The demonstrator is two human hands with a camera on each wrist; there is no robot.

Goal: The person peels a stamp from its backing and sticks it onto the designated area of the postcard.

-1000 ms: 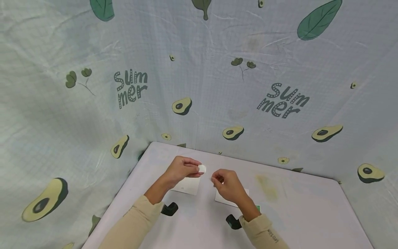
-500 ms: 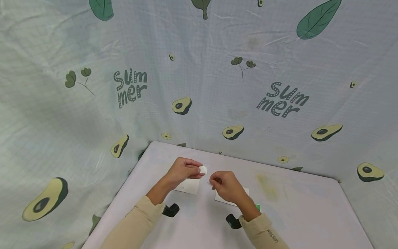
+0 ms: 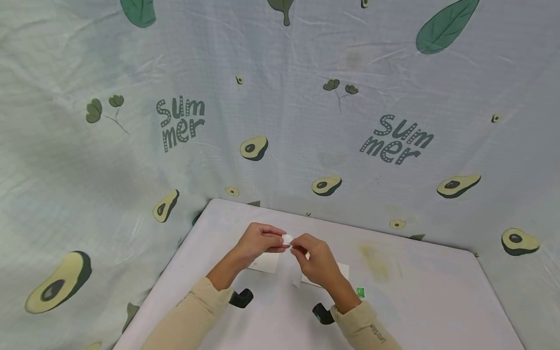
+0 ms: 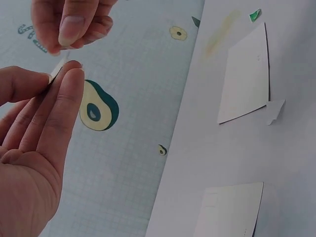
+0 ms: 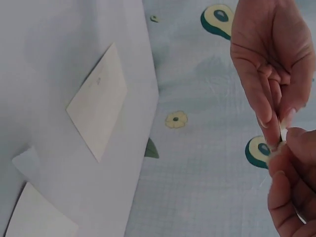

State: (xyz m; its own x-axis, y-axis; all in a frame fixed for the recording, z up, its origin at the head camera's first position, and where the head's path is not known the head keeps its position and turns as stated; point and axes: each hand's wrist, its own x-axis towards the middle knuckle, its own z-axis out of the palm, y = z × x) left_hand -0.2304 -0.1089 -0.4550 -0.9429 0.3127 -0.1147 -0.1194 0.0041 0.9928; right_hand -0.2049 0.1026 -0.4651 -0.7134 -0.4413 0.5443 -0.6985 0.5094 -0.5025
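My left hand (image 3: 259, 239) pinches a small white piece of paper (image 3: 287, 239) between thumb and fingers, held up above the table. In the left wrist view the paper (image 4: 59, 68) is nearly edge-on, with a dark lower edge. My right hand (image 3: 316, 257) has curled fingers, thumb and forefinger together at the paper's free edge. In the right wrist view those right fingertips (image 5: 277, 154) meet the paper close to the left fingers, which partly hide it. A small whitish scrap (image 3: 296, 283) lies on the table below the right hand.
Two white cards lie on the table: one card (image 3: 265, 263) behind the left wrist, another card (image 3: 343, 270) partly under the right hand. A small green stamp-like piece (image 3: 360, 292) lies beside the right wrist. A printed cloth (image 3: 297, 146) hangs behind the table (image 3: 420, 301).
My right hand has moved left and up to the paper in my left hand. The thin scrap at its fingertips earlier is gone from them, and a scrap now lies on the table.
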